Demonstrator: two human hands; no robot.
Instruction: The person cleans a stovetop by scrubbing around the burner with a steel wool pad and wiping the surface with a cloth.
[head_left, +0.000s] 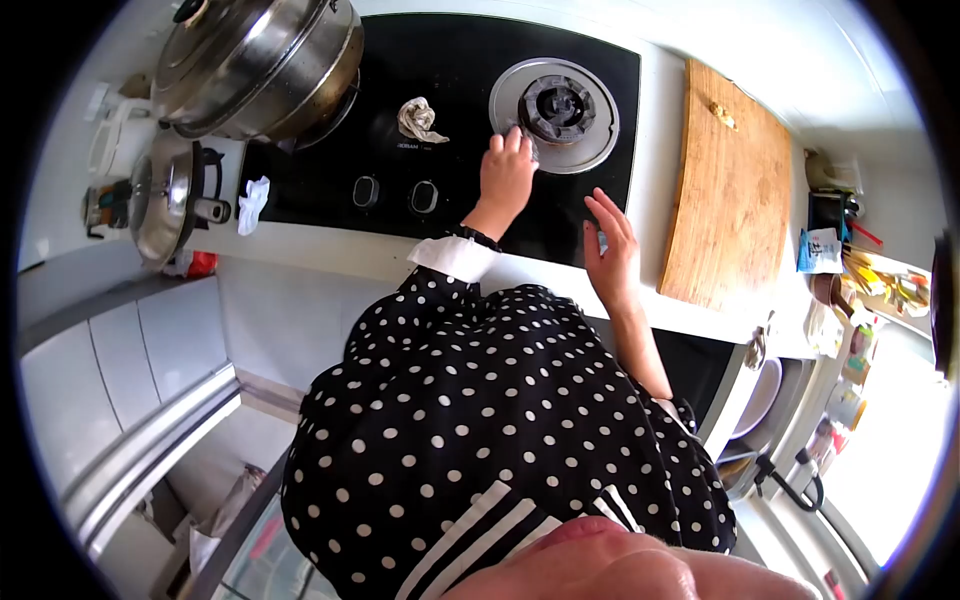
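My left hand (507, 180) reaches over the black glass cooktop (455, 70), its fingers closed at the lower left edge of the round metal burner plate (585, 152). Something small and pale shows at those fingertips, too unclear to name. The dark burner (557, 108) sits in the plate's middle. Near the cooktop's front right corner, my right hand (612, 245) is raised with its fingers extended and holds nothing that I can see. A crumpled beige cloth (420, 120) lies left of my left hand, above two knobs (424, 196).
A large steamer pot (265, 75) stands on the left burner, with a lidded pan (165, 195) beside it. White crumpled tissue (253, 204) lies at the cooktop's front left. A wooden cutting board (730, 190) rests on the right counter; a sink (765, 410) is at lower right.
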